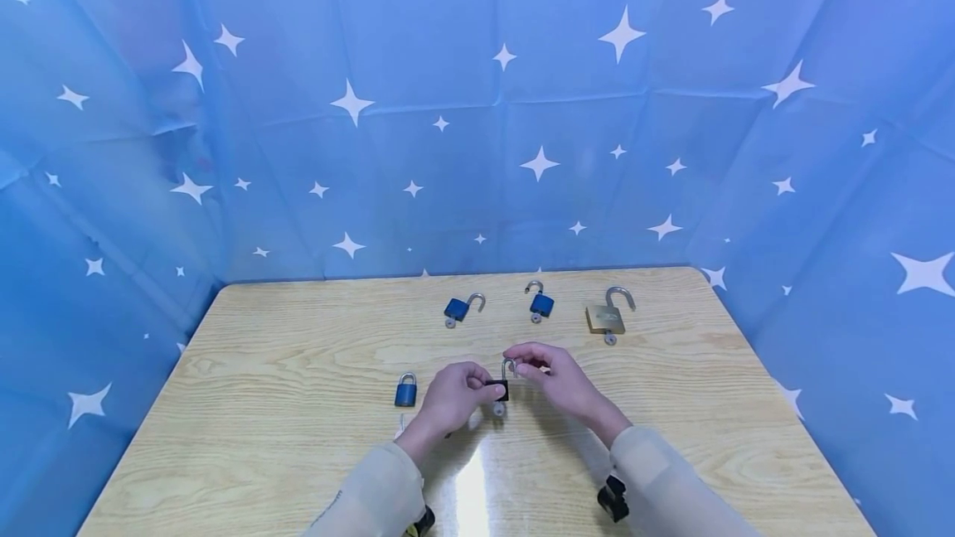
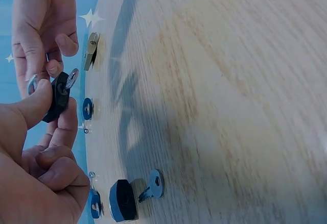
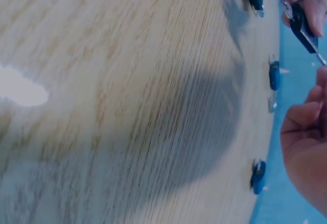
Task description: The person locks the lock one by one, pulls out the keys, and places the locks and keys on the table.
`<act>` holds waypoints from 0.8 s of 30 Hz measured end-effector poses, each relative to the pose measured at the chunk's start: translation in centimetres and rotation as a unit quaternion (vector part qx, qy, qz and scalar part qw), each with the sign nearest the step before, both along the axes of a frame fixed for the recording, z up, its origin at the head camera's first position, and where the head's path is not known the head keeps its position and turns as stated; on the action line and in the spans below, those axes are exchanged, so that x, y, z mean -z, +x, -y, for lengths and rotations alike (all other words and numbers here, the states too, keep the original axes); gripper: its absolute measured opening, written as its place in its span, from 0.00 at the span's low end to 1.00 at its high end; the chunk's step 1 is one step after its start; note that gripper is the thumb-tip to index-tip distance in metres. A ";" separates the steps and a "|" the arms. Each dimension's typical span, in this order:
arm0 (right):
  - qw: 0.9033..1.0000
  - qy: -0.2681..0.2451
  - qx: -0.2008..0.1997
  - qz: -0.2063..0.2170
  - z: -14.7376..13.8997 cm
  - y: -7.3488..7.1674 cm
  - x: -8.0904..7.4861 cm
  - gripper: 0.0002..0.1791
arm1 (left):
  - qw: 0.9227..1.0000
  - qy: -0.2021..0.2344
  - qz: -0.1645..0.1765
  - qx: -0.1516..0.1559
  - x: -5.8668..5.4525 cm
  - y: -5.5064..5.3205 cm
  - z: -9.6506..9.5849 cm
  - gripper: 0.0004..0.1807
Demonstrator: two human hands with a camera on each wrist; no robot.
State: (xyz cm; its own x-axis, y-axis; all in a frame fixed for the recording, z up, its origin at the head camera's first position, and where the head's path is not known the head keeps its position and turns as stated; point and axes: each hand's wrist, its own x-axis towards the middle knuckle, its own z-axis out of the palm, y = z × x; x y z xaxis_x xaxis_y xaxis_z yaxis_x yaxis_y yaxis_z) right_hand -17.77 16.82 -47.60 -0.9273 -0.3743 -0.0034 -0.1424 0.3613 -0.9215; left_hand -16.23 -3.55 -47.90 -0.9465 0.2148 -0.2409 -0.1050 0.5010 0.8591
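Starry blue cloth point(image 1: 433, 48) hung behind the worktop point(image 1: 298, 355). Above it, fingers of the left hand point(image 1: 453, 398) pinched a black padlock point(image 1: 498, 390), the right hand point(image 1: 555, 375) its shackle point(image 1: 503, 368); probably light, rigid and smooth, best gripped by its flat sides, clear of the key point(image 1: 499, 409).

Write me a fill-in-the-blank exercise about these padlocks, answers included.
The black padlock in the left grip has a ____ inserted in it.
Unlike the open brass padlock, the blue padlock beside the left grip is ____.
The brass padlock shares its row with ____ blue padlocks.

Missing words: key; closed; two.
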 end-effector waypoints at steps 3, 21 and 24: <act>1.000 -0.006 -0.009 0.001 0.2 -0.1 0.1 0.14 | 1.000 0.001 -0.006 0.002 -0.1 0.1 -0.1 0.14; 0.999 0.022 0.042 -0.020 2.2 0.5 -1.6 0.07 | 1.000 0.025 -0.016 0.005 0.1 0.5 -0.2 0.14; 0.998 0.019 0.053 -0.017 2.0 -0.2 0.2 0.07 | 0.999 0.041 -0.012 0.003 0.3 0.5 -0.2 0.13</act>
